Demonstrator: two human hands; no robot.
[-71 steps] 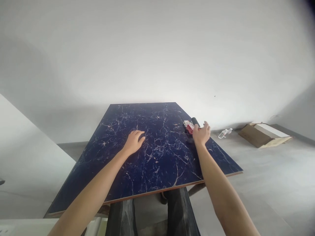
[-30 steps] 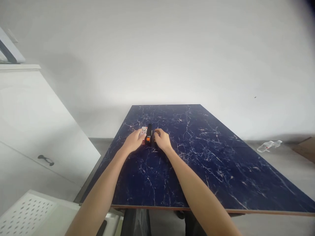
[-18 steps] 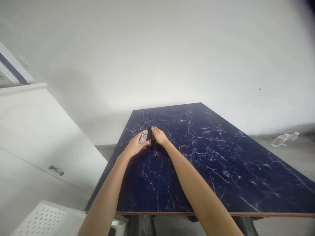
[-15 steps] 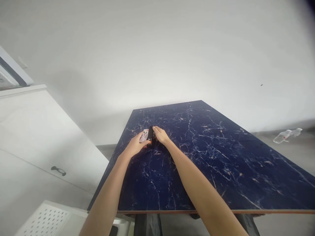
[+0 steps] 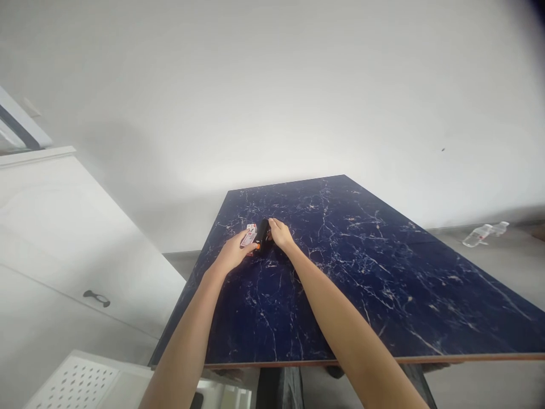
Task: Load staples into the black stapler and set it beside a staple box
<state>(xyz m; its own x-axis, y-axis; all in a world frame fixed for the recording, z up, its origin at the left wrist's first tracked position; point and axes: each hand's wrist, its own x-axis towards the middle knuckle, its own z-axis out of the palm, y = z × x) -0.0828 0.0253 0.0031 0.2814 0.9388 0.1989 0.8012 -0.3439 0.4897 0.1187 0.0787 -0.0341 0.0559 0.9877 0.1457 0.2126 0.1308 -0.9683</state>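
Note:
My left hand [image 5: 232, 251] is closed around a small white box with red and dark print [image 5: 249, 235], its thumb over the near side. Right beside the box is a black object with an orange spot [image 5: 263, 234], whose exact kind I cannot make out. The left thumb tip lies by that orange spot. My right hand [image 5: 281, 234] grips the black object from the right, with its fingertips partly hidden behind it. Both things are low over the dark blue marble-patterned table [image 5: 340, 267], toward its left side.
A white cabinet with a dark handle [image 5: 97, 298] stands to the left. Below it is a white perforated piece [image 5: 80, 383]. Clear plastic bottles [image 5: 479, 235] lie on the floor at the right. A pale wall [image 5: 272, 96] rises behind the table.
The black object leans a little more to the right at its top, and my right hand has shifted slightly with it. The whole view has turned slightly.

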